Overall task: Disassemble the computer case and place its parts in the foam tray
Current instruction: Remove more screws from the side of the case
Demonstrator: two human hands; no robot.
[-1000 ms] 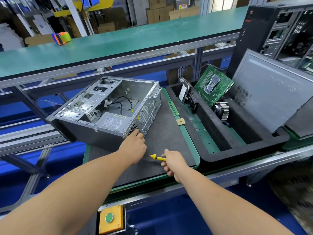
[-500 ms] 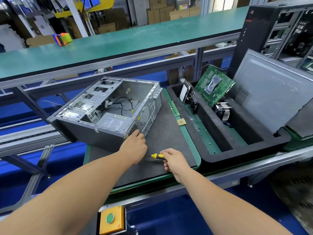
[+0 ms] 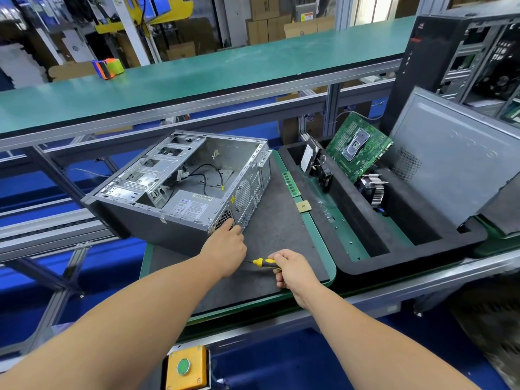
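Note:
An open grey computer case lies on its side on the dark mat, with its power supply and black cables inside. My left hand rests against the case's near rear corner; its fingers are hidden from view. My right hand grips a yellow-and-black screwdriver whose shaft points left toward my left hand. To the right, the black foam tray holds a green motherboard, a heatsink, a hard drive and a grey side panel.
A RAM stick and a small CPU chip lie on the mat's right edge. Another black computer case stands at the far right. A green conveyor runs behind. A yellow box with a green button sits below the bench.
My right hand has edged the screwdriver slightly left, toward my left hand. The left hand stays at the case corner.

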